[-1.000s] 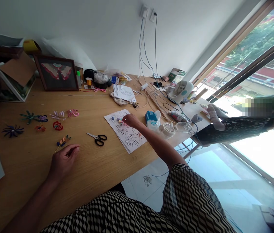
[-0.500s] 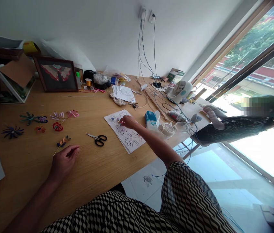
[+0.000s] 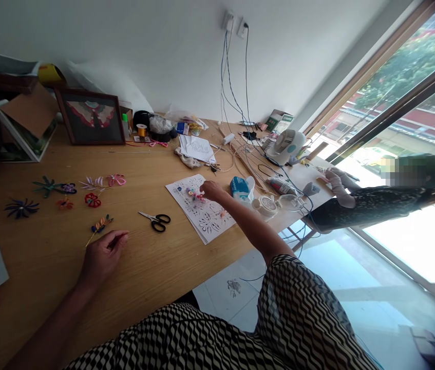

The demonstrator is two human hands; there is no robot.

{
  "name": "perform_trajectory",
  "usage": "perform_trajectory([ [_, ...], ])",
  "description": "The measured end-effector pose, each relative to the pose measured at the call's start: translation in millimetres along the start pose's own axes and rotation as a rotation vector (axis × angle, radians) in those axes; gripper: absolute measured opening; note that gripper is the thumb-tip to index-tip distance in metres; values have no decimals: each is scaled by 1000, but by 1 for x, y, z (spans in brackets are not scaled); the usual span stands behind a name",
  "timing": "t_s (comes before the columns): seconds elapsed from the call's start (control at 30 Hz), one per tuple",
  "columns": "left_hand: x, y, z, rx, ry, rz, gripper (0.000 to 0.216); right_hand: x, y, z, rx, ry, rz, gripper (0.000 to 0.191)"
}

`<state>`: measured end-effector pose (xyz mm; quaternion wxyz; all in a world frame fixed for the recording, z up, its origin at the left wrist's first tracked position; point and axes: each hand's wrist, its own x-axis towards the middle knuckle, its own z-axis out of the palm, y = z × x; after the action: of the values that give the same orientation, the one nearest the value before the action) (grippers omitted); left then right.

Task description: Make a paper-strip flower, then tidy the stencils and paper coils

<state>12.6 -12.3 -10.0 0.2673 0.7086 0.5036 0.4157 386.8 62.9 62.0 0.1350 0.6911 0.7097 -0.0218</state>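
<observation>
My left hand (image 3: 105,257) rests on the wooden table with its fingers curled together; whether anything small is in them cannot be made out. Just beyond it lies a flower sprig (image 3: 102,224) with orange and dark blue petals and a thin yellow stem. My right hand (image 3: 213,191) reaches over printed sheets of paper (image 3: 186,211), fingers bent down and pressed together at a small cluster of colourful bits (image 3: 194,195). What those fingertips pinch is hidden. Between the hands lie black-handled scissors (image 3: 156,221), slightly spread.
Several thread-like flowers, among them a red one (image 3: 93,200) and a dark blue one (image 3: 21,208), lie at left. A tissue pack (image 3: 242,189), a lidded jar (image 3: 265,206) and a white fan (image 3: 285,146) stand at right. A co-worker (image 3: 367,205) sits beyond. Cables cross the table's far part.
My right hand has shifted right and slightly back over the sheets, uncovering more of the colourful bits. My left hand has stayed in place.
</observation>
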Motion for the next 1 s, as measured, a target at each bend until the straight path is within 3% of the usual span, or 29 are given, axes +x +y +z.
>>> perform_trajectory([
  [0.17,0,5,-2,0,-1,-2,26,-1,0,8,2,4,-23,24],
  [0.33,0,5,-1,-11,-1,-10,27,5,13,-8,93,90,4,27],
  [0.7,-1,2,-1,-22,17,-8,25,1,15,-35,911,662,79,29],
  [0.83,-3,3,-1,-53,17,-44,26,-20,-22,-47,1225,768,-33,35],
  [0.9,-4,5,-1,-83,28,-74,28,-37,-56,-46,1344,702,-137,37],
  [1.0,-7,9,-1,-175,64,-134,31,-60,-116,-29,1506,468,-269,37],
])
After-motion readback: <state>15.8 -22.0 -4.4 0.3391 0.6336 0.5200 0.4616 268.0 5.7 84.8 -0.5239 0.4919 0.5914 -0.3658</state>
